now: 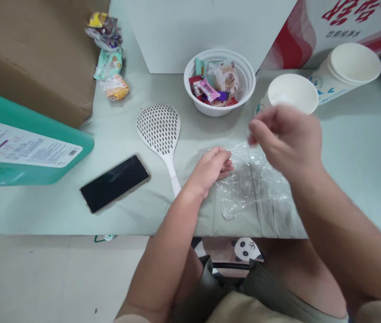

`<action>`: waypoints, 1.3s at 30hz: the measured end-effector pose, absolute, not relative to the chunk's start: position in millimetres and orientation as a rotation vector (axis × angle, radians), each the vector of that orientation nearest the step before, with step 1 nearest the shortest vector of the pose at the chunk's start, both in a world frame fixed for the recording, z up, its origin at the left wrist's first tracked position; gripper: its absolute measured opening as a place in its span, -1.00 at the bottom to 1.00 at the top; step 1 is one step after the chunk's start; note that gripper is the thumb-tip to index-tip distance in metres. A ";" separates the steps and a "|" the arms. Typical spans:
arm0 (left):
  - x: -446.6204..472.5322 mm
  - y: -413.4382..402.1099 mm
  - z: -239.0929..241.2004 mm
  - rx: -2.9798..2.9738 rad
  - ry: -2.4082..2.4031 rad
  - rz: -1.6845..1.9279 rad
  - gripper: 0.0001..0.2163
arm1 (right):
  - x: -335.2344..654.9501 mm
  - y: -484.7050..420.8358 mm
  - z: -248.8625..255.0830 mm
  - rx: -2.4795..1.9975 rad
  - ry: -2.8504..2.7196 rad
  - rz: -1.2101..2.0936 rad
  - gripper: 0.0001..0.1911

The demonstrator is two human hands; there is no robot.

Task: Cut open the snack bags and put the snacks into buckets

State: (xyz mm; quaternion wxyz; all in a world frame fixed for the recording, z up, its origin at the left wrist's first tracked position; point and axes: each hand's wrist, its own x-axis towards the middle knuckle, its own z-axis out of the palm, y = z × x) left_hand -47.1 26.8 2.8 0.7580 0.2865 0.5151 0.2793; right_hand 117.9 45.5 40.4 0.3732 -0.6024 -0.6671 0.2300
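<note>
A crumpled clear plastic bag (254, 184) lies spread near the table's front edge. My left hand (212, 170) rests at its left side, with curled fingers closed on the plastic. Above the bag's right part, my right hand (289, 137) is raised and slightly blurred. Its thumb and fingers are pinched together; whatever they hold is too faint to make out. Just behind that hand stands a white paper cup (293, 87), partly covered by it. To the left of my left hand lies a white slotted skimmer (159, 130), its handle end hidden by my forearm.
A white bowl (192, 96) holds wrapped snacks (210, 89). More snack packets (109, 63) lie beside a cardboard box (42, 58). A phone (114, 183) and a green jug (35, 134) are at left. Stacked paper cups (341, 78) stand at right, before a printed carton (348, 22).
</note>
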 end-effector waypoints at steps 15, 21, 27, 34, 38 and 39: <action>-18.7 20.8 -1.5 0.824 1.165 0.836 -0.83 | 150.9 -62.5 -22.7 -1.518 -1.823 0.797 -0.74; -1.7 25.1 -16.9 1.344 1.310 1.110 -0.92 | 166.9 -68.5 -35.8 -1.312 -1.825 0.687 -0.54; 1.5 32.7 -22.0 1.643 1.487 0.803 -0.72 | 170.4 -67.5 -33.2 -1.350 -1.832 0.690 -0.66; -4.7 34.2 -22.8 1.461 1.483 0.915 -0.89 | 175.1 -65.6 -34.6 -1.370 -1.811 0.696 -0.75; -12.5 37.1 -19.0 1.186 1.461 0.994 -0.89 | 180.1 -65.3 -26.1 -1.383 -1.731 0.513 -0.76; -13.8 38.0 -15.9 1.096 1.451 1.031 -0.89 | 182.3 -65.0 -25.1 -1.409 -1.681 0.449 -0.77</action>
